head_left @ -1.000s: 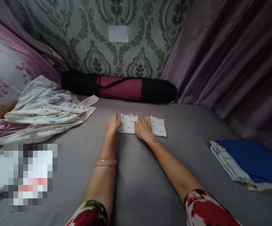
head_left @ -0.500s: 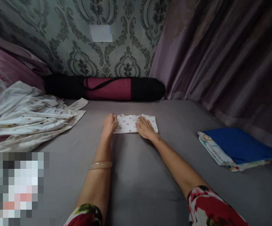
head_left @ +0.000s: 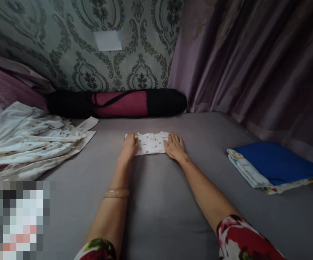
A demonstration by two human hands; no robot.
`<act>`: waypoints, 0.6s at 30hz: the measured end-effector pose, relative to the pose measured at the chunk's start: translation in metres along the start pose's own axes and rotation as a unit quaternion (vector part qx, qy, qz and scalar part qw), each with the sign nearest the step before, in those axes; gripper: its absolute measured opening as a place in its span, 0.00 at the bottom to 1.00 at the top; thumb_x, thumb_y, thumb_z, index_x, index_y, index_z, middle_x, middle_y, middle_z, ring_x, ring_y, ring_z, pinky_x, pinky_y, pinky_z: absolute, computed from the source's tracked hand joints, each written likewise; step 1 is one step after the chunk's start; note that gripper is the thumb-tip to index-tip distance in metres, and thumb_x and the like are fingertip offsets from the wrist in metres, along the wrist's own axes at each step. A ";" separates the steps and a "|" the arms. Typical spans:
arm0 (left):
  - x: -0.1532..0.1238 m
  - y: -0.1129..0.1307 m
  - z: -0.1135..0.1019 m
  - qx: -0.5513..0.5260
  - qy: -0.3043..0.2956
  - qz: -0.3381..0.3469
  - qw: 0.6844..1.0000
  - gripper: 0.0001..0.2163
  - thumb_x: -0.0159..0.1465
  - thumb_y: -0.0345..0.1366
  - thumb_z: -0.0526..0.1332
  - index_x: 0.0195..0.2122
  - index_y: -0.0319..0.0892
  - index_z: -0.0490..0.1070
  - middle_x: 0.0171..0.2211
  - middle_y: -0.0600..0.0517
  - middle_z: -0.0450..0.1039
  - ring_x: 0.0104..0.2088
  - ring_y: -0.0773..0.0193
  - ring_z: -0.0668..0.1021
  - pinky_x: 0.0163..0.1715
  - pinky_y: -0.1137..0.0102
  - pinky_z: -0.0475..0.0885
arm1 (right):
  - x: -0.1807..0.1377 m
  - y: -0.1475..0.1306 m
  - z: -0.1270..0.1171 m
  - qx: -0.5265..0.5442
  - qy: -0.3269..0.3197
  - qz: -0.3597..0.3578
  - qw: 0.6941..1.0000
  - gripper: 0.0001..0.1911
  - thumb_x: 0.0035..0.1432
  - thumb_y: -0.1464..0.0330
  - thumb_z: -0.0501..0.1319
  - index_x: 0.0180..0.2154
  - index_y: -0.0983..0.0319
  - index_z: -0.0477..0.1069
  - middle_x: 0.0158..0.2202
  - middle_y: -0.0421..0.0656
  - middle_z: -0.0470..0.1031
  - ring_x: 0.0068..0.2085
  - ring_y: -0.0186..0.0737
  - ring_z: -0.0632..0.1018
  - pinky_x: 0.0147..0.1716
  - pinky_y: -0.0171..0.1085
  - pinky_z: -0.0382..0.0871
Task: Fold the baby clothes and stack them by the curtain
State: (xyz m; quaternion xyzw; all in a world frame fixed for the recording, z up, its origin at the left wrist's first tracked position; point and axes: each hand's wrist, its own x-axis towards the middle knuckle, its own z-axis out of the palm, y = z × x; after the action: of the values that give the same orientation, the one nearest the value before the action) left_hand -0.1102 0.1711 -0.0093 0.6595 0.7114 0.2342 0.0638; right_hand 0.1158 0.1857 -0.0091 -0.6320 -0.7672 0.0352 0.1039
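Observation:
A small white garment (head_left: 151, 143) with a scattered print lies folded into a flat rectangle on the grey bed sheet (head_left: 170, 202). My left hand (head_left: 130, 145) rests on its left end, fingers stretched forward and the thumb on the cloth. On the right end my right hand (head_left: 175, 146) lies flat with its fingers a little spread. The middle of the folded garment shows between the two hands. Both hands press on the cloth from above, and neither grips it.
At the left lies a loose heap of pale printed clothes (head_left: 37, 137). A folded stack with a blue cloth (head_left: 278, 162) on top sits at the right. A long black and dark-red bag (head_left: 121, 103) lies along the patterned wall; a purple curtain (head_left: 213, 61) hangs at the right.
My left hand has moved from the garment's left edge onto its left end and opened flat. My right hand has slid rightward to the right end. The view has shifted slightly.

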 end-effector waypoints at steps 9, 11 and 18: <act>-0.005 0.001 0.006 0.068 -0.046 -0.013 0.996 0.21 0.70 0.36 0.45 0.62 0.39 0.59 0.64 0.40 0.58 0.67 0.51 0.57 0.63 0.54 0.55 | 0.010 0.009 -0.002 -0.003 0.041 -0.017 0.999 0.24 0.69 0.64 0.43 0.56 0.70 0.66 0.60 0.57 0.66 0.60 0.52 0.65 0.61 0.52 0.47; -0.004 0.000 0.008 0.076 -0.037 -0.014 0.996 0.21 0.70 0.35 0.43 0.61 0.39 0.61 0.64 0.41 0.59 0.66 0.52 0.57 0.63 0.55 0.55 | 0.014 0.014 -0.002 0.008 0.059 -0.014 0.998 0.21 0.69 0.67 0.44 0.52 0.67 0.70 0.56 0.55 0.70 0.56 0.50 0.68 0.59 0.48 0.51; 0.002 -0.001 0.011 0.085 -0.063 -0.045 0.993 0.23 0.70 0.36 0.40 0.64 0.36 0.56 0.67 0.40 0.54 0.68 0.49 0.53 0.63 0.52 0.53 | 0.027 0.025 0.010 0.036 0.039 -0.015 0.998 0.20 0.68 0.72 0.43 0.55 0.69 0.65 0.55 0.54 0.70 0.56 0.45 0.69 0.55 0.39 0.57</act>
State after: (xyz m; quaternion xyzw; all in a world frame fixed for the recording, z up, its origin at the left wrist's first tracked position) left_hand -0.1074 0.1753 -0.0188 0.6430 0.7524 0.1281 0.0630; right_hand 0.1328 0.2173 -0.0201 -0.6171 -0.7701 0.0365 0.1575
